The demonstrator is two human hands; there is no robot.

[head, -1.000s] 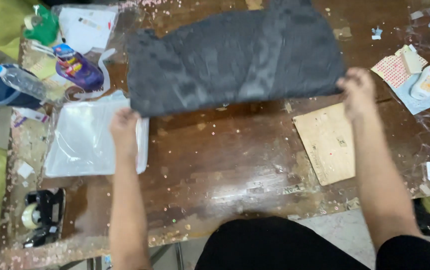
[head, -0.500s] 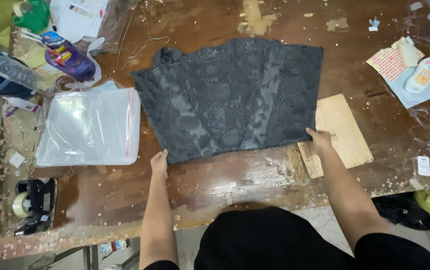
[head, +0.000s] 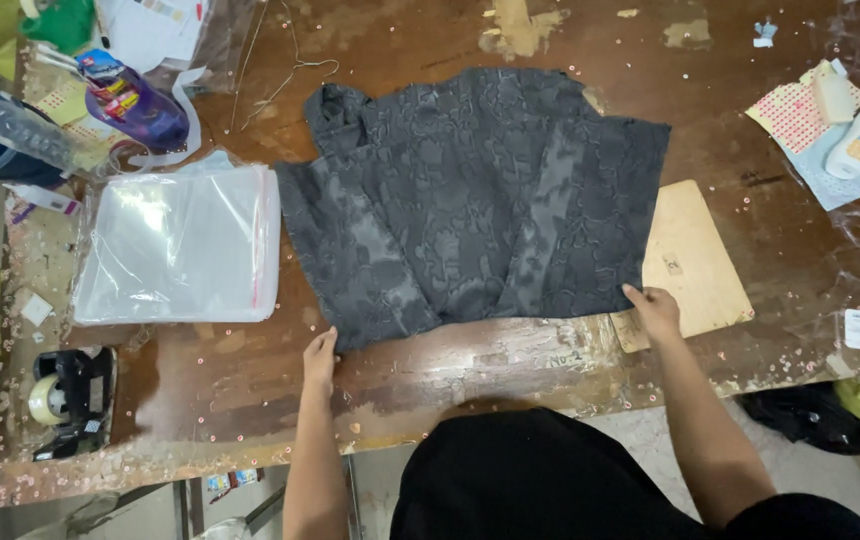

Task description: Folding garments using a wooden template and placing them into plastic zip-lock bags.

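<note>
Worn wooden table (head: pixel 200 400), dark textured garment (head: pixel 470 200) spread flat

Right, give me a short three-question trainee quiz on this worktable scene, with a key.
1. True or false: the dark grey patterned garment lies spread flat on the wooden table.
2. Which hand is at the garment's hem next to the cardboard sheet? A) left hand B) right hand
3. What lies directly to the left of the garment in the picture?

Key
1. True.
2. B; the left hand is at the opposite hem corner.
3. A stack of clear plastic bags, with a black tape dispenser nearer the table's front edge.
</note>
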